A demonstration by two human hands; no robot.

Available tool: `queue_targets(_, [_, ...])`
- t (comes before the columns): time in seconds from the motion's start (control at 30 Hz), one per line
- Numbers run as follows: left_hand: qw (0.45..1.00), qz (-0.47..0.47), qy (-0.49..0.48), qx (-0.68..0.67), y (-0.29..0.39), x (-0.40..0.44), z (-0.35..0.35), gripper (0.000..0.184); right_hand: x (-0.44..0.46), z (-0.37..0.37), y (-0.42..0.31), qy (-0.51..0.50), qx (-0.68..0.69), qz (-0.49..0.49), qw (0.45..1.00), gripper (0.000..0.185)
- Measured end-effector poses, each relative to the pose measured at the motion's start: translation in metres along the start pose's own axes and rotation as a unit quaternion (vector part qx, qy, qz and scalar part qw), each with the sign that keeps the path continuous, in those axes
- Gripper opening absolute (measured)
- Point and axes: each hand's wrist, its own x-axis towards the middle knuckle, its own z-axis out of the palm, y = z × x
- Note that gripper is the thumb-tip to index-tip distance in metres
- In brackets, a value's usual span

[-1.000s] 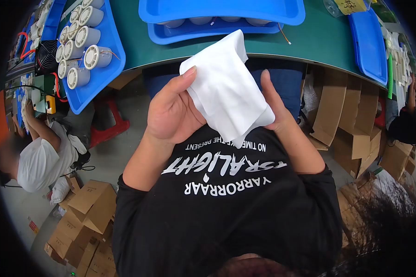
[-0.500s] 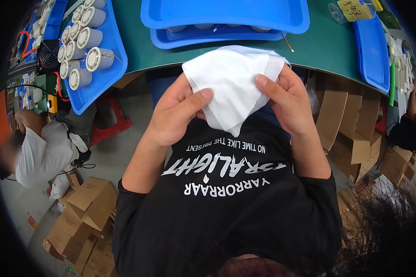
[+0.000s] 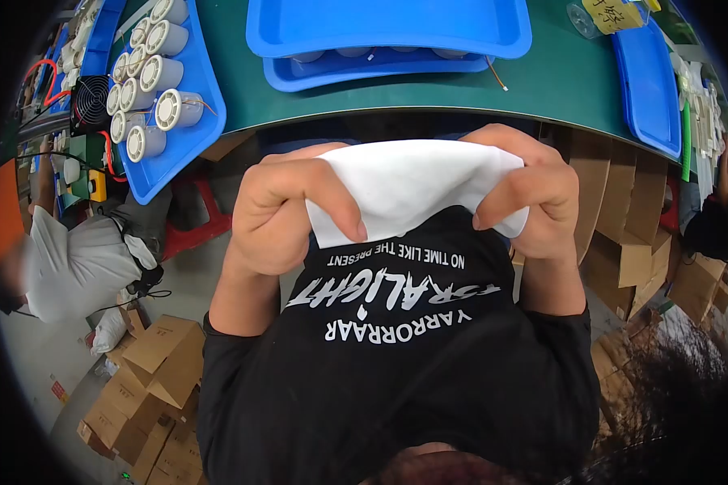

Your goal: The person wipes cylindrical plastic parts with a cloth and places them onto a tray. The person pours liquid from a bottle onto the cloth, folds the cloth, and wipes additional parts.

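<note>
A white cloth (image 3: 416,182) is stretched between my two hands, in front of my chest and just short of the table edge. My left hand (image 3: 287,206) grips its left end, with the thumb lying over the front of the fabric. At the right end my right hand (image 3: 534,190) pinches the cloth between thumb and bent fingers. The fabric sags a little along its lower edge between the thumbs. Some fingertips are hidden behind it.
Two stacked blue trays (image 3: 388,28) lie on the green table (image 3: 299,105), white round parts between them. Another blue tray (image 3: 194,141) at left holds several white cylindrical parts (image 3: 162,73). At right are blue trays (image 3: 651,89) and a labelled jar (image 3: 607,16). A person (image 3: 81,259) is at far left.
Both hands have come to the cloth's ends and pulled it wider. The hanging point of the cloth has gone, and it now forms a low, wide band.
</note>
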Motion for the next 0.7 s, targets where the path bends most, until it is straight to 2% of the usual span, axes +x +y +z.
queue_targets(0.07, [0.999, -0.022, 0.007, -0.031, -0.001, -0.001, -0.001, 0.031, -0.002, -0.003, 0.003, -0.011, 0.044, 0.035, 0.998, 0.01])
queue_targets(0.17, [0.985, -0.118, 0.054, -0.116, 0.006, -0.005, 0.001, 0.029, -0.001, -0.004, 0.006, -0.011, 0.158, 0.082, 0.984, 0.013])
queue_targets(0.27, [0.978, -0.082, 0.012, -0.193, -0.005, -0.007, -0.008, 0.026, -0.001, -0.005, 0.012, -0.006, 0.254, 0.098, 0.962, 0.017])
queue_targets(0.37, [0.985, -0.014, -0.064, -0.157, -0.008, -0.007, -0.017, 0.024, -0.002, -0.007, 0.014, -0.006, 0.333, 0.114, 0.936, 0.018])
queue_targets(0.4, [0.98, 0.002, -0.081, -0.183, -0.013, -0.006, -0.021, 0.022, -0.001, -0.007, 0.014, -0.008, 0.361, 0.121, 0.925, 0.019])
queue_targets(0.43, [0.973, 0.018, -0.098, -0.21, -0.017, -0.004, -0.023, 0.034, 0.0, -0.007, 0.013, -0.017, 0.364, 0.121, 0.923, 0.018])
queue_targets(0.47, [0.974, -0.022, -0.043, -0.222, -0.011, -0.011, -0.016, 0.045, 0.0, -0.006, 0.013, -0.026, 0.367, 0.121, 0.922, 0.018])
queue_targets(0.53, [0.941, -0.131, -0.075, -0.303, -0.01, -0.011, -0.02, 0.095, 0.0, -0.003, 0.012, -0.041, 0.366, 0.133, 0.92, 0.016])
queue_targets(0.57, [0.922, -0.16, -0.098, -0.34, -0.013, -0.004, -0.018, 0.104, 0.001, -0.003, 0.012, -0.07, 0.368, 0.142, 0.916, 0.016])
queue_targets(0.63, [0.905, -0.224, -0.118, -0.342, -0.015, 0.009, -0.013, 0.102, 0.008, -0.004, 0.013, -0.127, 0.371, 0.159, 0.906, 0.017])
queue_targets(0.67, [0.91, -0.249, -0.119, -0.309, -0.023, 0.012, -0.009, 0.1, 0.012, -0.007, 0.02, -0.171, 0.361, 0.135, 0.907, 0.015])
queue_targets(0.7, [0.914, -0.273, -0.121, -0.276, -0.028, 0.016, -0.004, 0.099, 0.013, -0.007, 0.017, -0.151, 0.323, 0.162, 0.92, 0.014])
